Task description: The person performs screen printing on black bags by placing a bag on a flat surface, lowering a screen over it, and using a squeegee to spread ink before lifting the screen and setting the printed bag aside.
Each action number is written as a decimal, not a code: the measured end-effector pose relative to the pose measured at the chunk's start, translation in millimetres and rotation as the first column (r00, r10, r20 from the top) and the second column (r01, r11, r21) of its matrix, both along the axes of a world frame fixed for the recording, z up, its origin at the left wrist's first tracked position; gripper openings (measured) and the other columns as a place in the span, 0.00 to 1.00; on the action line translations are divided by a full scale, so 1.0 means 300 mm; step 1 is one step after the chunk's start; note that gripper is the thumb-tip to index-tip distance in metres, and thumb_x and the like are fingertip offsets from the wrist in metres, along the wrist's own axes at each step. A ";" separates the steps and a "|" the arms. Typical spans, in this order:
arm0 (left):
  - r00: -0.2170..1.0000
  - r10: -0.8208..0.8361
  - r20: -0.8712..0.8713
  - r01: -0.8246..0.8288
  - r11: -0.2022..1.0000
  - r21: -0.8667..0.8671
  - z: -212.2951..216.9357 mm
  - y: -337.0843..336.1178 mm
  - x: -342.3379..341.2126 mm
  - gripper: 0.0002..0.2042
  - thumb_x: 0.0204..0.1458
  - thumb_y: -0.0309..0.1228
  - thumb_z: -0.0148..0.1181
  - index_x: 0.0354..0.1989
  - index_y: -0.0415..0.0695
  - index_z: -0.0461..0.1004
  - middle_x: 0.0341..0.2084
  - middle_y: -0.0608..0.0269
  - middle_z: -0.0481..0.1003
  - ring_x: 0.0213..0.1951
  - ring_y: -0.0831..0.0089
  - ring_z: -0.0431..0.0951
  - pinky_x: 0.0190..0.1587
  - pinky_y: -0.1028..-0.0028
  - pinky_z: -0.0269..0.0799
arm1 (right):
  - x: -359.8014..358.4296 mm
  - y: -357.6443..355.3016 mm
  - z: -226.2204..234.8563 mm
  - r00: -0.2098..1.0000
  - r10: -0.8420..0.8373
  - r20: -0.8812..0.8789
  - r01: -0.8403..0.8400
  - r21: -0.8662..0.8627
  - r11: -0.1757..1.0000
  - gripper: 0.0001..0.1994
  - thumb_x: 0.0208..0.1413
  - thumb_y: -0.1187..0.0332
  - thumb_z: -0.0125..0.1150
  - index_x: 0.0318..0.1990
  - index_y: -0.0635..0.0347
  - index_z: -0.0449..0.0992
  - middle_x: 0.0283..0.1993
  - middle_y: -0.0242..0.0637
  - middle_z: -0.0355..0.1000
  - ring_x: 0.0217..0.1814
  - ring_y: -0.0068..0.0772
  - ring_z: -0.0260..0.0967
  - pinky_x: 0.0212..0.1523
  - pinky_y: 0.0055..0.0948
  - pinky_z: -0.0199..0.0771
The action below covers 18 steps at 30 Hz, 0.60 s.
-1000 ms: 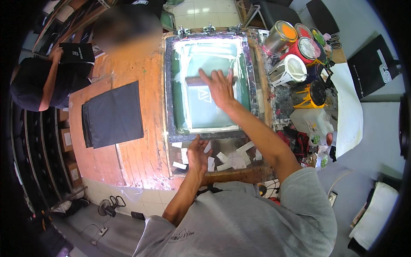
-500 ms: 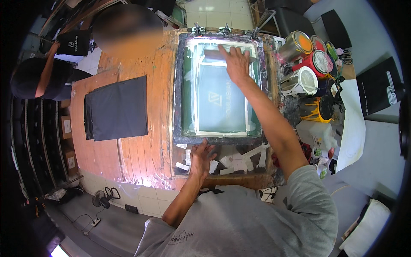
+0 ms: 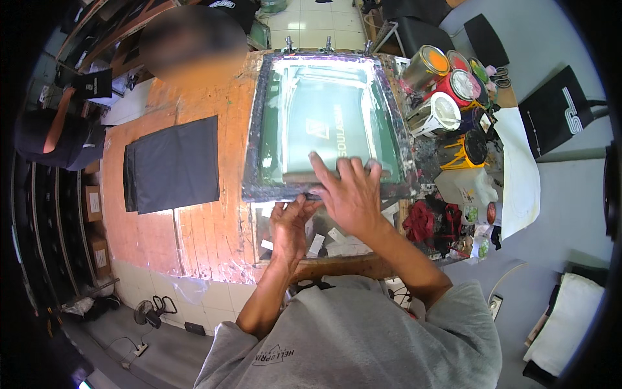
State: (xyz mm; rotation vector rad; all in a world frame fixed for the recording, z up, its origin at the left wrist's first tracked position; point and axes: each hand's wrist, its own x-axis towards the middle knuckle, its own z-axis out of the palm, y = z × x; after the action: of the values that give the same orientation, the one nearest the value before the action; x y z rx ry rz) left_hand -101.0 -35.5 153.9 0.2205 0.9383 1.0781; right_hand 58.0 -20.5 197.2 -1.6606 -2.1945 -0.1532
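A silk-screen frame (image 3: 251, 172) with a dark border and green mesh lies before me, clamped along its far side. Its near edge looks raised off the board. My left hand (image 3: 289, 228) has its fingers bent around that near edge. On the mesh at the near end, my right hand (image 3: 353, 198) grips a squeegee (image 3: 297, 177), its fingers spread over the bar, which they partly hide. Pale lettering and a logo show through the mesh. White tape strips (image 3: 316, 245) stick to the board below the frame.
Black sheets (image 3: 172, 165) lie stacked on the wooden table (image 3: 152, 243) at left. Several paint cans (image 3: 421, 72) crowd the right side, beside a dark red cloth (image 3: 431, 220). Hinge clamps (image 3: 329, 44) line the far edge. Another person (image 3: 58, 133) holds a black item at far left.
My right hand has drawn the squeegee from the far end of the mesh to the near end. The frame's near edge has risen, with my left hand closed on it.
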 end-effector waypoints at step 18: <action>-0.458 0.397 -0.795 0.500 0.855 0.138 -0.508 0.513 -0.096 0.16 0.64 0.42 0.59 0.39 0.38 0.77 0.36 0.42 0.77 0.39 0.45 0.79 0.46 0.57 0.73 | 0.208 0.596 0.638 0.970 0.081 -0.227 -0.107 -0.104 0.989 0.19 0.68 0.55 0.54 0.41 0.64 0.81 0.22 0.38 0.73 0.23 0.30 0.69 0.35 0.42 0.78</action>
State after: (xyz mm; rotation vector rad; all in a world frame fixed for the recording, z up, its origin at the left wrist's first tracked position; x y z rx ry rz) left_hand -129.9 118.4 1.5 2.1987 2.2248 0.6563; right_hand 120.3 158.4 388.7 -1.5454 -2.1396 0.1816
